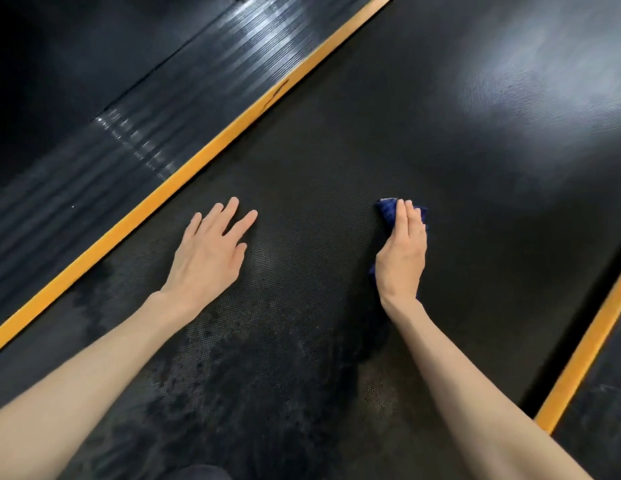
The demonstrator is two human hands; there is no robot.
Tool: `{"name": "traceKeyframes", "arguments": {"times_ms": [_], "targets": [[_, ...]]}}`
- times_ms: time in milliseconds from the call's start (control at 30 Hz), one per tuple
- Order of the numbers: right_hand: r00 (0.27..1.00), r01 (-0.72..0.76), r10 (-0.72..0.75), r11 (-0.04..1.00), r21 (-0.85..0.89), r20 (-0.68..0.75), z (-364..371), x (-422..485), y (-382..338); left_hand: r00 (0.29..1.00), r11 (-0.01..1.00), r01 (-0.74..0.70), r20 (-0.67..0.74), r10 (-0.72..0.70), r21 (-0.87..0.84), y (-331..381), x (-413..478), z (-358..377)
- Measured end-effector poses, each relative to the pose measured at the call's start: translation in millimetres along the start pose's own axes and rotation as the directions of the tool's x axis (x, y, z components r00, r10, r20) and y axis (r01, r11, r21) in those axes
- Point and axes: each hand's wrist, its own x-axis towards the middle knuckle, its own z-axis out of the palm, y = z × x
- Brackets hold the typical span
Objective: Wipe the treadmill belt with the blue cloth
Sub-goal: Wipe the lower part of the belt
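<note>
Treadmill belt (371, 133) — black, finely dotted texture, seen running diagonally from lower left to upper right; pale light reflections are shown at its far right part, and darker, wet-looking patches (233, 375) are spread over the near part, between the two forearms.

Left side rail (146, 116) — dark, ribbed, glossy; it is divided from the belt by a yellow stripe (198, 161).

Right yellow stripe (586, 348) — partly seen at the frame edge, bordered by a dark rail (607, 410).

Left hand (208, 251) — laid palm-down on the belt near the left stripe, fingers straight and spread wide; nothing is held.

Right hand (402, 251) — laid flat over the cloth, fingers straight and close together, pressing it onto the belt; the thumb cannot be made out.

Blue cloth (387, 207) — bunched, found on the belt's middle under the right hand; it is seen only past the fingertips and beside the wrist.
</note>
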Motion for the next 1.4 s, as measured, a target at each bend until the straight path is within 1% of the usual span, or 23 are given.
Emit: {"name": "traceKeyframes", "arguments": {"times_ms": [133,267,333,400,467,500,533,700,833,900,1000,1100,1200,1267,1300,1333,1367,1400], "targets": [[0.984,0.158,-0.159,0.987,0.020,0.083,17.5,-19.0,-36.3,0.999,0.999,0.045,-0.030,-0.045,-0.020,-7.5,-10.8,-4.9],[0.980,0.190,-0.190,0.982,0.000,0.059,30.7,-21.1,-47.0,0.991,0.989,0.121,0.039,-0.124,0.080,-18.0,-24.5,-21.3],[0.979,0.198,-0.198,0.980,-0.001,0.040,31.3,-20.1,-45.3,0.974,0.975,0.141,0.154,-0.168,0.172,-32.8,-33.1,-34.3],[0.979,0.204,-0.204,0.979,-0.001,0.024,30.3,-20.8,-45.5,0.927,0.963,0.084,0.336,-0.170,0.255,-49.4,-41.0,-41.3],[0.975,0.219,-0.219,0.976,0.003,0.027,29.2,-20.5,-46.6,0.857,0.977,0.053,0.492,-0.152,0.209,-61.5,-50.0,-37.7],[0.975,0.220,-0.220,0.975,0.006,0.032,28.5,-19.6,-46.9,0.828,0.983,0.073,0.539,-0.153,0.166,-64.7,-54.0,-34.1],[0.976,0.214,-0.215,0.977,0.010,0.038,27.8,-19.4,-47.5,0.814,0.986,0.102,0.559,-0.157,0.129,-65.8,-56.9,-32.0],[0.975,0.217,-0.218,0.976,0.023,0.048,23.5,-20.4,-48.4,0.829,0.977,0.206,0.522,-0.202,0.052,-55.7,-61.9,-27.4],[0.971,0.235,-0.236,0.971,0.030,0.043,25.4,-20.5,-46.8,0.820,0.967,0.253,0.532,-0.213,-0.002,-54.8,-65.8,-28.9],[0.970,0.241,-0.242,0.969,0.044,0.025,26.0,-21.9,-45.3,0.826,0.968,0.250,0.516,-0.226,0.022,-51.3,-70.1,-31.9],[0.972,0.235,-0.236,0.970,0.068,0.012,26.3,-20.8,-43.9,0.854,0.966,0.244,0.452,-0.257,0.089,-45.1,-80.1,-33.4],[0.971,0.237,-0.238,0.970,0.062,0.010,27.6,-18.7,-44.4,0.868,0.962,0.256,0.416,-0.271,0.091,-54.5,-92.0,-36.3],[0.974,0.228,-0.227,0.970,0.081,-0.013,27.7,-20.9,-44.8,0.861,0.960,0.266,0.425,-0.279,0.091,-67.4,-101.2,-43.6],[0.972,0.236,-0.235,0.967,0.094,-0.024,27.8,-21.6,-43.8,0.869,0.955,0.278,0.396,-0.297,0.107,-69.6,-108.9,-44.7],[0.978,0.209,-0.207,0.973,0.101,-0.026,27.9,-20.2,-44.4,0.871,0.953,0.276,0.387,-0.304,0.128,-70.4,-114.4,-43.9],[0.988,0.150,-0.147,0.982,0.110,-0.036,27.9,-19.7,-48.2,0.866,0.951,0.276,0.392,-0.310,0.142,-71.1,-120.7,-42.4],[0.996,0.080,-0.074,0.990,0.117,-0.057,29.3,-23.2,-56.3,0.859,0.950,0.277,0.407,-0.311,0.142,-73.4,-127.7,-40.7],[0.997,0.045,-0.038,0.992,0.114,-0.070,31.0,-31.8,-70.5,0.855,0.952,0.278,0.419,-0.306,0.127,-76.4,-134.0,-39.2]]}}
